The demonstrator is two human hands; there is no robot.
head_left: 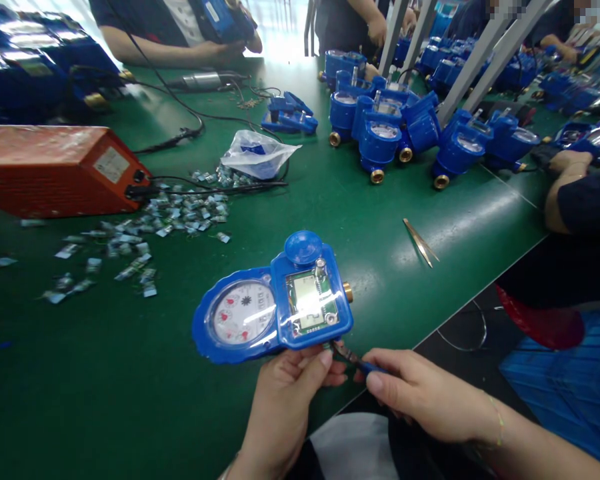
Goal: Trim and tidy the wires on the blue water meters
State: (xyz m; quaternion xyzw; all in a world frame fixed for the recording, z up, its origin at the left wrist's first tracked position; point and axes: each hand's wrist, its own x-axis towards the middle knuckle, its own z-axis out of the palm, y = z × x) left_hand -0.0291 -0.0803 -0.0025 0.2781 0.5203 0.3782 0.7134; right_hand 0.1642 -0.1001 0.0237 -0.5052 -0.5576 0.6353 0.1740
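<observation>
A blue water meter (279, 313) lies face up on the green table in front of me. Its round dial points left, and its square display with a circuit board faces up on the right, beside a raised round blue lid (303, 248). My left hand (287, 390) is at the meter's near edge, thumb and fingers pinched together; what they hold is too small to make out. In my right hand (420, 393) is a pair of cutting pliers (349, 354) with blue handles, jaws reaching the left fingertips just below the meter's corner.
Brass-coloured tweezers (420, 243) lie to the right. Small tagged pieces (185, 213) are scattered at left, by an orange box (45, 170) with cables and a plastic bag (258, 155). Several blue meters (380, 133) stand farther back. Co-workers sit around; one's hand (570, 160) is at right.
</observation>
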